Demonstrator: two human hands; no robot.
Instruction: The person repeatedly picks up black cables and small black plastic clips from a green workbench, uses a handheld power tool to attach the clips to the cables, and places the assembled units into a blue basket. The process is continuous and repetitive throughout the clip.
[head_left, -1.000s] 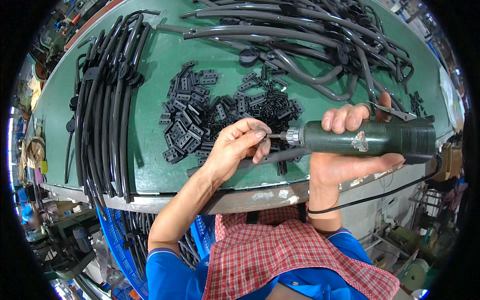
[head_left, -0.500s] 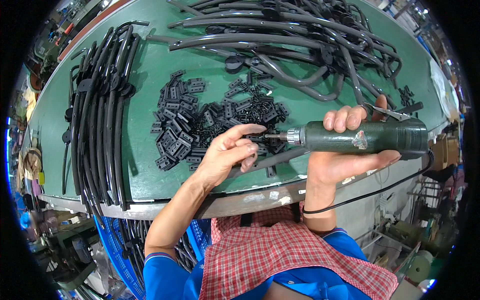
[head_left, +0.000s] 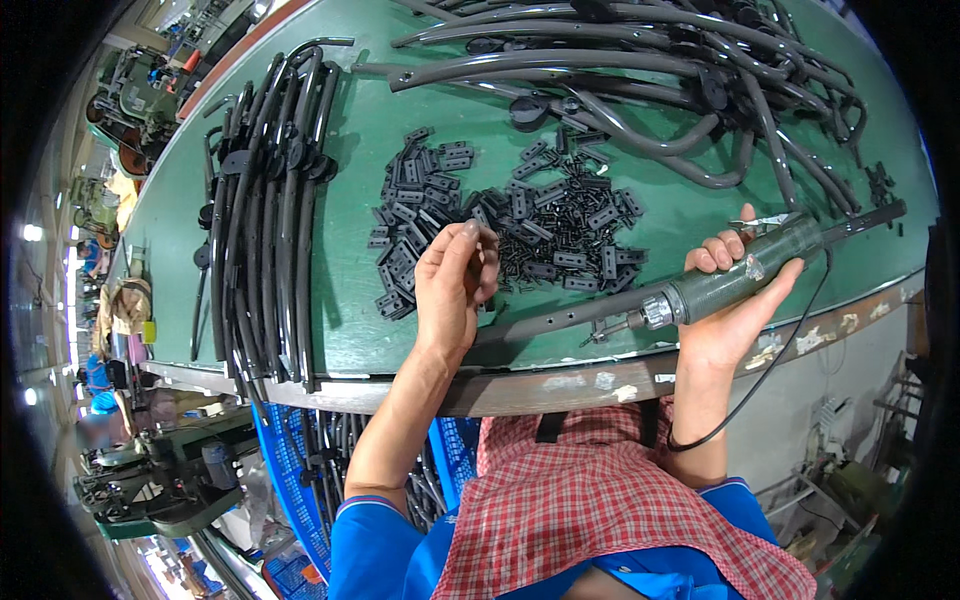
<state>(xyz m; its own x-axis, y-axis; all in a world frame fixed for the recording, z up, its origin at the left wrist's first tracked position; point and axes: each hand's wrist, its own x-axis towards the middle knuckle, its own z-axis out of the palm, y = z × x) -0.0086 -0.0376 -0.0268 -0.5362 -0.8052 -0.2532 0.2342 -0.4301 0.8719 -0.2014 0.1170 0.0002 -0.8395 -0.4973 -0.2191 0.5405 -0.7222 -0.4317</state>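
My right hand (head_left: pixel 733 318) is closed around a green electric screwdriver (head_left: pixel 745 270), with the thumb along its near side. Its bit points left and down, beside a dark metal tube (head_left: pixel 545 322) with holes, lying near the table's front edge. A small piece at the bit's tip is too small to name. My left hand (head_left: pixel 452 285) is closed with fingertips together, above the near-left side of a pile of black plastic blocks (head_left: pixel 410 215). Anything between those fingers is hidden. Small black screws (head_left: pixel 560 225) lie heaped among the blocks, right of that hand.
Bent dark tubes (head_left: pixel 270 230) lie bundled on the left of the green table (head_left: pixel 350 300). More curved tubes (head_left: pixel 600 65) are stacked across the back. A black cord (head_left: pixel 770 385) hangs from the screwdriver. Below the edge stands a blue crate (head_left: pixel 285 470) with tubes.
My left hand has drawn away from the screwdriver bit and its fingertips have come together. The screwdriver has tilted, its bit now lower beside the tube. The whole view has shifted.
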